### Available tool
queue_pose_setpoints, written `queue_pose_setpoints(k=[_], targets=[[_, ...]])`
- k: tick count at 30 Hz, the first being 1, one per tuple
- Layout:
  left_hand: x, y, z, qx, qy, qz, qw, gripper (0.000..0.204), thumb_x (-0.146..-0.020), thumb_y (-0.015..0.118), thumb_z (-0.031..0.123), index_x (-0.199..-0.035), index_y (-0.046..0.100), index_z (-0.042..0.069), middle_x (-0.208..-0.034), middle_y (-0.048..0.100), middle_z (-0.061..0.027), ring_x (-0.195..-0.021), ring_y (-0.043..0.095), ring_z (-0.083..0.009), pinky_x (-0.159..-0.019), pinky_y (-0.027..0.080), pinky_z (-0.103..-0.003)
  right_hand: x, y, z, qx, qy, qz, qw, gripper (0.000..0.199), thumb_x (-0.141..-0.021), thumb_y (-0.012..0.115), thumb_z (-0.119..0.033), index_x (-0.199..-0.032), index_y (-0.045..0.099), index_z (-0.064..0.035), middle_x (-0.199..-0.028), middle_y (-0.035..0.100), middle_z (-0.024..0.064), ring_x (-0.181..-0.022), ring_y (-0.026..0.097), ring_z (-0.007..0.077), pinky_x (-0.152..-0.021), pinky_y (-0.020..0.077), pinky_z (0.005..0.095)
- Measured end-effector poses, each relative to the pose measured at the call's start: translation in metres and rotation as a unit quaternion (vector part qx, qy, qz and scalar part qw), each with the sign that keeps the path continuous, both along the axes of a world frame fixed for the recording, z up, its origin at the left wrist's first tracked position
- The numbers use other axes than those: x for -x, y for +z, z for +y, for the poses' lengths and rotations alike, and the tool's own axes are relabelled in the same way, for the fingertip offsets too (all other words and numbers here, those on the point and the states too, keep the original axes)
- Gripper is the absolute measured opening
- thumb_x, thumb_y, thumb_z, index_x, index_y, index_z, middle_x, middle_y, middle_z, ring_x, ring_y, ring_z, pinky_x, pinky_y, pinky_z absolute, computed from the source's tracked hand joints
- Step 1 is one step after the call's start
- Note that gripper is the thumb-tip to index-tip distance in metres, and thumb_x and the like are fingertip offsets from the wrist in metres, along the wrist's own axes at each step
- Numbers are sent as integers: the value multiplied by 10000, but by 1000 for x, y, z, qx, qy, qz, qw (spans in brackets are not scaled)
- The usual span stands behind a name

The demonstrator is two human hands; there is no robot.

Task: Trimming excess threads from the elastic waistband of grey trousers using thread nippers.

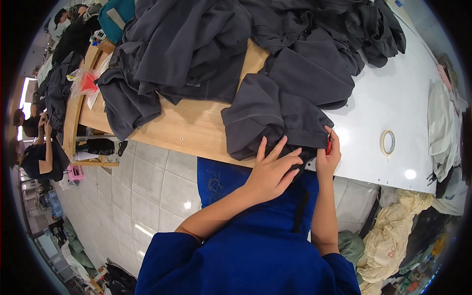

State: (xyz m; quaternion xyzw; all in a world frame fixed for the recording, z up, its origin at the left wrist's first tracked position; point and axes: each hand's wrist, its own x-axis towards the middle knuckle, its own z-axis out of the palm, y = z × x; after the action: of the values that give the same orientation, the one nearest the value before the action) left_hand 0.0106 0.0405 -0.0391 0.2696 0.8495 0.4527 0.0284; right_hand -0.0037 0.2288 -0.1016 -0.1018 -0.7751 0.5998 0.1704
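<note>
Dark grey garment pieces [255, 105] lie at the table's front edge, the nearest one with a gathered, ribbed-looking band [302, 139]. My left hand [272, 169] rests on its lower edge with fingers spread. At the right end of that band, my right hand [328, 156] is closed around a small red tool [329, 143], its thumb and forefinger at the cloth's corner. Only the tool's red part shows, so its exact kind is hidden. A dark fold of the cloth hangs below the edge between my hands.
Heaped dark grey garments [196, 44] cover the back of the wooden table [167, 129]. A tape roll [387, 142] lies on the white tabletop [364, 123] at right. Cream cloth bundles [393, 236] fill the lower right. A co-worker [44, 157] sits at far left.
</note>
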Motion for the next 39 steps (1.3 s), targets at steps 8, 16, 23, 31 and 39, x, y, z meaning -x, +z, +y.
queue_pose_setpoints(k=[8, 16, 23, 31, 39], targets=[[5, -6, -11, -15, 7, -12, 1000, 200, -819, 596, 97, -1018, 585, 76, -1197, 576, -94, -1232, 437, -304, -1063, 175, -521, -1, -5, 4, -2, 4, 4, 1000, 375, -787, 532, 18, -1162, 528, 0, -1026, 608, 95, -901, 572, 129, -819, 432, 230], [16, -2, -17, -131, 159, 24, 978, 178, -747, 627, -6, -915, 620, 54, -1060, 572, -125, -953, 534, -293, -858, 402, -327, -1, 0, 14, 216, -87, 14, 972, 247, -920, 474, -77, -1163, 490, -36, -830, 544, -1, -535, 351, 3, -449, 275, 158], [26, -19, -38, -45, 185, -37, 981, 320, -731, 716, 163, -978, 554, 40, -1099, 473, -139, -1084, 400, -329, -898, 344, -377, 2, 12, 15, 278, -121, 3, 953, 288, -942, 443, -128, -1213, 469, -37, -847, 541, 2, -537, 374, 25, -468, 307, 163], [26, -18, -36, -198, 59, -191, 960, 639, -781, 692, 160, -1282, 344, -27, -1265, 456, -155, -1202, 419, -250, -1014, 300, -308, -23, 27, -2, 74, -85, 50, 992, 400, -912, 454, -64, -1306, 415, -4, -1088, 569, 95, -871, 564, 137, -769, 452, 231], [28, 4, -35, -181, -5, -251, 951, 808, -644, 795, 340, -1261, 405, -7, -1157, 550, -149, -1094, 511, -268, -950, 372, -361, -28, 71, -59, 174, 280, -51, 943, 518, -817, 437, 87, -1327, 414, -4, -1086, 555, 66, -672, 464, 58, -615, 408, 182]])
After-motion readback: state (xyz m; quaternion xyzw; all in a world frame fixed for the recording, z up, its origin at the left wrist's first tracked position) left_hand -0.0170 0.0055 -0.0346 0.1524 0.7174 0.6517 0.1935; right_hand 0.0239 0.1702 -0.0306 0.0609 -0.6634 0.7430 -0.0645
